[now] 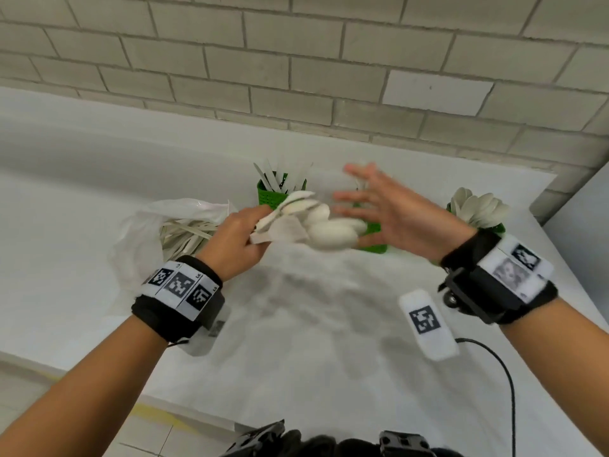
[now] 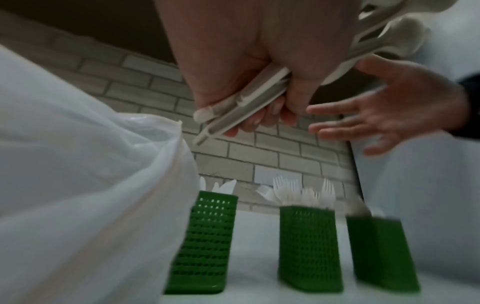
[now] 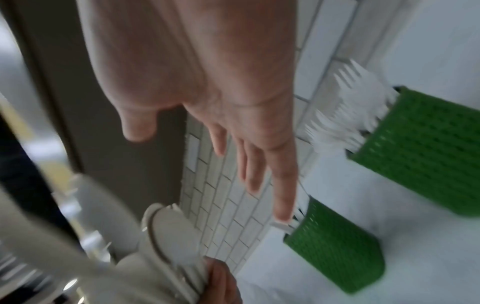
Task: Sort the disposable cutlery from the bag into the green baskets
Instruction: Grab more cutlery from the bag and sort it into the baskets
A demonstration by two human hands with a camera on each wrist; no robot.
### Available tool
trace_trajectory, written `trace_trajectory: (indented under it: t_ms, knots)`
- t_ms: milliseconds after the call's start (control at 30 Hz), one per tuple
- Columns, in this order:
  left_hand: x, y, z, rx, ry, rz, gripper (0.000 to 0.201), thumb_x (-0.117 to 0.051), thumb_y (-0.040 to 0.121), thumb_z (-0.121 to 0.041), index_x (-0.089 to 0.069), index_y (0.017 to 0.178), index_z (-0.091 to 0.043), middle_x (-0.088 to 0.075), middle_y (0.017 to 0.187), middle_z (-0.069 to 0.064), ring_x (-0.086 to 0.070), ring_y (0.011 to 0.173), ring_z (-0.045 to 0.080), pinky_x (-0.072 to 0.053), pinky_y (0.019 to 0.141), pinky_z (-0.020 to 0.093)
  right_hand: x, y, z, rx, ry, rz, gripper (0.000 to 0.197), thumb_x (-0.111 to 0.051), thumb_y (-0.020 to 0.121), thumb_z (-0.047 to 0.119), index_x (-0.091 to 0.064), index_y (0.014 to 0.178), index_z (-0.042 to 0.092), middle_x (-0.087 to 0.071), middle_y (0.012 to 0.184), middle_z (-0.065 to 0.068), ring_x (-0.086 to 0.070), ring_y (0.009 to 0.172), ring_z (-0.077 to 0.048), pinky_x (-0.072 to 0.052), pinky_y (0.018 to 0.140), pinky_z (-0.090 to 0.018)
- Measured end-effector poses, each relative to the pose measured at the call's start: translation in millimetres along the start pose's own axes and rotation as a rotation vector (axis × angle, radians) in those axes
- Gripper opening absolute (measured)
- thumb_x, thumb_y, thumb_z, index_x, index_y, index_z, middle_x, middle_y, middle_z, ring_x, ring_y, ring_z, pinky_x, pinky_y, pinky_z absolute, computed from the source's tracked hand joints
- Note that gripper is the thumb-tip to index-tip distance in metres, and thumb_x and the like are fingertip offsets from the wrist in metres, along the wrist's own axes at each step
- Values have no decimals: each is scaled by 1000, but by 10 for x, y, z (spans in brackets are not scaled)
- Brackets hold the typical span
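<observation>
Up over bare counter, left hand [image 1: 239, 239] grips spoons [image 1: 324, 229]; right hand [image 1: 395, 212] spread, just beside.

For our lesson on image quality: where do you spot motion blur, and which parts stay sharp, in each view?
Head view: the right hand and the spoons in the left hand smear, the brick wall stays crisp. Left wrist view: the green baskets are soft. Right wrist view: blurred nearly everywhere, worst at the lower left.
</observation>
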State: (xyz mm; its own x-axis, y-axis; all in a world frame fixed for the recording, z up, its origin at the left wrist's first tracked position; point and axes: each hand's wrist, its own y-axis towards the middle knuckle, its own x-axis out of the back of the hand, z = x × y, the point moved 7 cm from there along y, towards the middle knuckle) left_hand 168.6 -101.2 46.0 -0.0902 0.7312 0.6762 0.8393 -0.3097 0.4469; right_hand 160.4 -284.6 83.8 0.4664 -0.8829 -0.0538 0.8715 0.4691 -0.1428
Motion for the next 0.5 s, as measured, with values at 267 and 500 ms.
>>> trace_trajectory:
  t_ms: [267,500]
  knots:
    - [-302,115,-89,343,-291,157,28,-57,86,-36,-50,77,-11,-44,62,-2,-39,53,10,-34,53,19,-330,67,645,763,-422,-386,43,-47,95,35,-38,137,30,-40,138,16,-34,133,-3,-28,114,-27]
    - [-578,41,-203,504,-515,296,11,-63,85,-11,-52,85,-11,-51,60,4,-53,47,13,-42,53,21,-235,559,311,441,-305,-326,39,-35,100,35,-47,136,23,-63,114,6,-55,118,-11,-38,107,-32]
